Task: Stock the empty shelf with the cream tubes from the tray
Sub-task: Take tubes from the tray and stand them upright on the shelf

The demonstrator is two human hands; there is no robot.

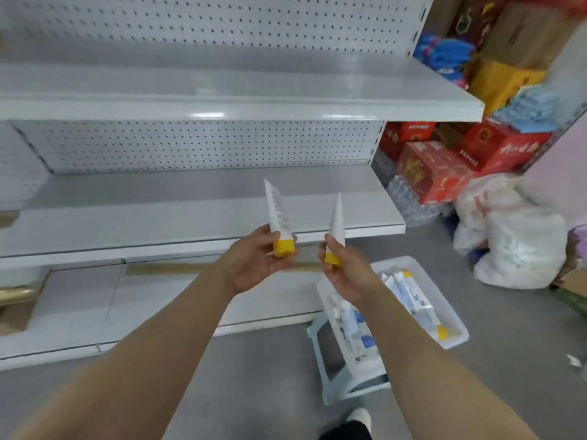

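Observation:
My left hand [254, 262] grips a white cream tube with a yellow cap [277, 214], cap down and crimped end up. My right hand [346, 271] pinches a second white tube with a yellow cap [336, 223] the same way. Both tubes hover just in front of the edge of the bare white middle shelf [158, 223]. Below my right forearm, a clear plastic tray [457, 331] holds several more tubes [409, 296]; part of it is hidden by my arm. The tray rests on a pale blue stool [330, 354].
A second white shelf [286, 90] hangs above, with pegboard backing behind both. Red cartons [438, 173], bottled water packs and white bags [514, 242] are piled to the right of the shelving. Grey floor lies in front, with my shoe [359, 419] at the bottom.

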